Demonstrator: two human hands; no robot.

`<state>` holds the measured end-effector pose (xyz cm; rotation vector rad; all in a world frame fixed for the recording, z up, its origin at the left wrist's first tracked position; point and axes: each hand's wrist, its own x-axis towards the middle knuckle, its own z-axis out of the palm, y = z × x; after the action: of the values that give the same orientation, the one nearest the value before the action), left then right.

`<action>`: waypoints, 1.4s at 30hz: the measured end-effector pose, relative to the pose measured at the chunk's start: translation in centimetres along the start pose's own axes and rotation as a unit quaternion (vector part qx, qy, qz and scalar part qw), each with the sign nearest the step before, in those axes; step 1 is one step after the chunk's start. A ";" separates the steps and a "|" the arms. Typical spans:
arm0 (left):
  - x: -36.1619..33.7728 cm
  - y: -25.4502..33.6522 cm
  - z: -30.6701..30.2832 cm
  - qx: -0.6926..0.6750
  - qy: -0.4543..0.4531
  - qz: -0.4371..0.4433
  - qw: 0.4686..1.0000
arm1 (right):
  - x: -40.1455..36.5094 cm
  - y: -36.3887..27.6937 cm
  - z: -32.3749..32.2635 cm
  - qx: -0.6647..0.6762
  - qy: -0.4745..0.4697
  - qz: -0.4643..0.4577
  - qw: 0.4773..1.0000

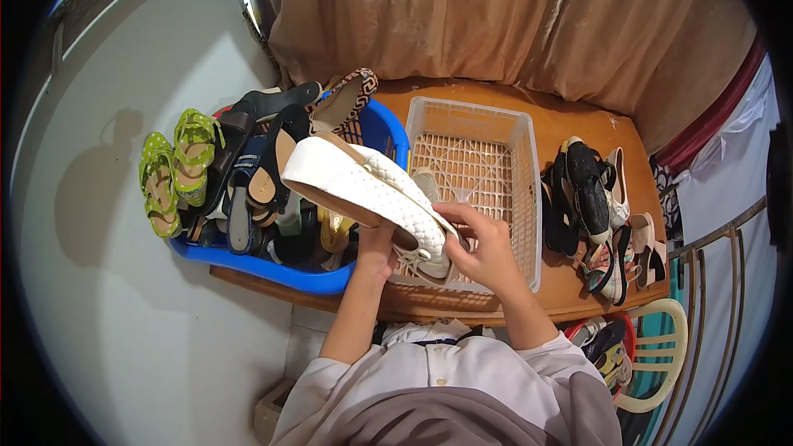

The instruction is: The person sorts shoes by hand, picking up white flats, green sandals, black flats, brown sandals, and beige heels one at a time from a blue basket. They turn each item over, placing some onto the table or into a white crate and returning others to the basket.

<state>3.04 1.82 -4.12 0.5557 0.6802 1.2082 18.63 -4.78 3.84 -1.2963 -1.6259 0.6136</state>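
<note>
A pair of white quilted flat shoes (368, 190) is held up in front of me, over the gap between the blue basket and the clear crate. My left hand (378, 249) grips the pair from below, its fingers partly hidden behind the shoes. With thumb and forefinger, my right hand (486, 249) pinches the edge near the toe end, where a small bow shows. Left of the shoes, the blue basket (318, 281) is heaped with sandals and shoes. Behind and below them is the clear plastic crate (524, 198) with a lattice bottom.
Green dotted sandals (194, 157) hang over the basket's left side. Several shoes, among them a black one (587, 190), lie on the right of the wooden table (570, 128). A cream chair (673, 339) with a red container (630, 334) of shoes stands below right. Brown curtains (496, 16) hang behind.
</note>
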 end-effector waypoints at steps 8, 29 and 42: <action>0.1 0.0 0.7 0.023 0.006 0.003 1.000 | 0.2 -0.5 -0.9 0.015 -0.004 0.024 1.000; 0.0 -1.7 0.9 0.055 -0.081 -0.044 0.994 | -2.0 1.6 -3.7 0.152 -0.163 0.054 0.973; -0.1 -2.1 1.0 0.073 -0.051 -0.038 0.995 | -1.9 2.9 -2.3 0.198 -0.128 0.103 0.966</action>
<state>5.07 1.10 -4.90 0.7024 0.6993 1.0565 22.00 -5.98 1.74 -1.1251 -1.4765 1.2118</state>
